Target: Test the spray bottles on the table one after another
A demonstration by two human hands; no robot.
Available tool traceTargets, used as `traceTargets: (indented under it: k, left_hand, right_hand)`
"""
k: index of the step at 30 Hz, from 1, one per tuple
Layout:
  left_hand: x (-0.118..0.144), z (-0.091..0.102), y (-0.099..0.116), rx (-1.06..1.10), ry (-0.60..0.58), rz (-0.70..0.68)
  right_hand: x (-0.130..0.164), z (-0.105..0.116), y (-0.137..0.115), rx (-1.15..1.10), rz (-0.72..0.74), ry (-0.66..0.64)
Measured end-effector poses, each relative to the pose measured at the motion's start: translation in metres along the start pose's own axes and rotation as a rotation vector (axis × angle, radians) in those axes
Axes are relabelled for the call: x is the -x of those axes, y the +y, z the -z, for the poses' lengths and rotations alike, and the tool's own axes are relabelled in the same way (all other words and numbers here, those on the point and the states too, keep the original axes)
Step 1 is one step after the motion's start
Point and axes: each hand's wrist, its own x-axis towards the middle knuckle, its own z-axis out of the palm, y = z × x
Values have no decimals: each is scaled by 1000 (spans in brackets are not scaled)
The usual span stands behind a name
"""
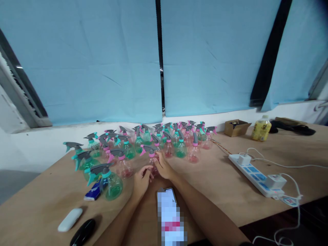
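Both hands are at a pink-necked spray bottle (151, 155) with a grey trigger head, its lower part largely hidden behind my fingers. Against its right side, just below the collar, my right hand (163, 166) is closed. My left hand (144, 178) has its fingers curled round the lower left of the same bottle. Left of my hands stand another pink-necked spray bottle (124, 167) and a green-tinted spray bottle (112, 186). Below my wrists lies a lit phone (170, 196), its screen mostly blurred out.
Several more pink and green spray bottles (181, 148) crowd the back of the table. On the left are a blue packet (93, 192), a white case (70, 219) and a black rounded object (83, 233). A power strip (252, 176), yellow drink bottle (261, 129) and cardboard box (235, 129) occupy the right.
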Motion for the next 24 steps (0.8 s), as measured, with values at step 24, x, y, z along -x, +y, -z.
traceTargets:
  k: [24]
  left_hand:
    - [-13,2,-19,79,42,182]
  right_hand:
    - [-12,-13,37,46,-192,276]
